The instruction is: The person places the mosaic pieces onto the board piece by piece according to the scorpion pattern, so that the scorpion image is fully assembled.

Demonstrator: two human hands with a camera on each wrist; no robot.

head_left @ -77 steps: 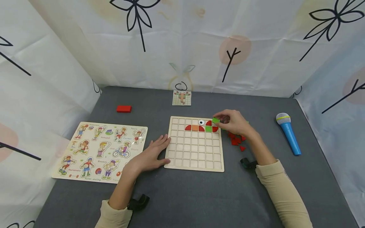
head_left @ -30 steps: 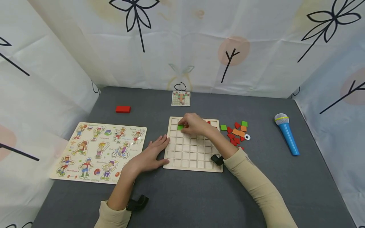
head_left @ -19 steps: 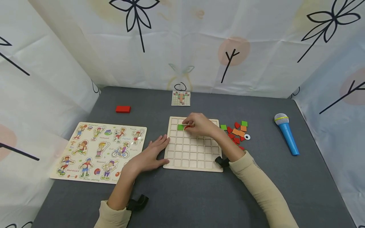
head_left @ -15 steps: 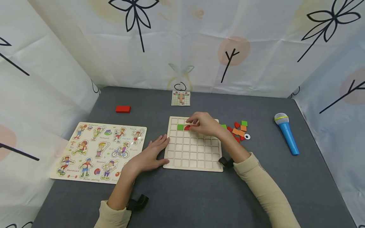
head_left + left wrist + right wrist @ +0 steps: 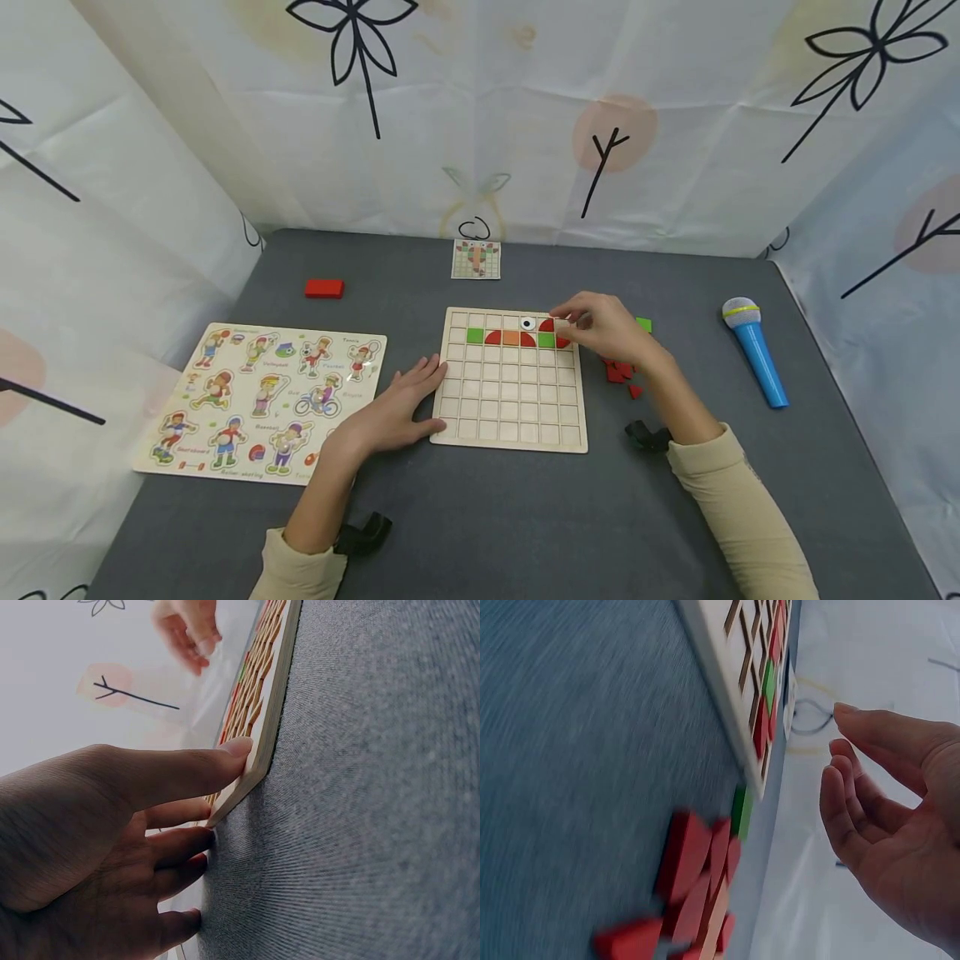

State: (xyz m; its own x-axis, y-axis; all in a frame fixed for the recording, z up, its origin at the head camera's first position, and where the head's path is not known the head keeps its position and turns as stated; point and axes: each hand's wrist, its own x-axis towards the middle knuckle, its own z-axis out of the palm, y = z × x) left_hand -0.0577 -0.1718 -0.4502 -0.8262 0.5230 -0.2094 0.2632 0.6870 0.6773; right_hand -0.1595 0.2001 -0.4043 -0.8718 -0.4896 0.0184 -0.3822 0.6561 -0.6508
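Note:
My left hand [image 5: 397, 406] rests with straight fingers against the left edge of the wooden grid board [image 5: 498, 408]. In the left wrist view its thumb [image 5: 187, 776] lies on the board's rim. A row of coloured tiles fills part of the upper grid, with a green square tile [image 5: 475, 336] at its left end. Beside it are red rounded tiles and an orange tile [image 5: 511, 337]; an eye tile [image 5: 528, 323] sits above. My right hand [image 5: 607, 329] hovers over the board's upper right corner. The right wrist view shows nothing between its loosely bent fingers [image 5: 847, 814].
Loose red, orange and green tiles [image 5: 686, 855] lie right of the board, partly hidden by my right hand in the head view. A picture puzzle [image 5: 258, 400] lies left, a red block [image 5: 324, 288] behind it. A pattern card [image 5: 476, 259] and toy microphone [image 5: 756, 354] are farther off.
My right hand carried the green square tile leftward, let it go at the row's left end, then moved back right. My left hand stayed at the board's edge.

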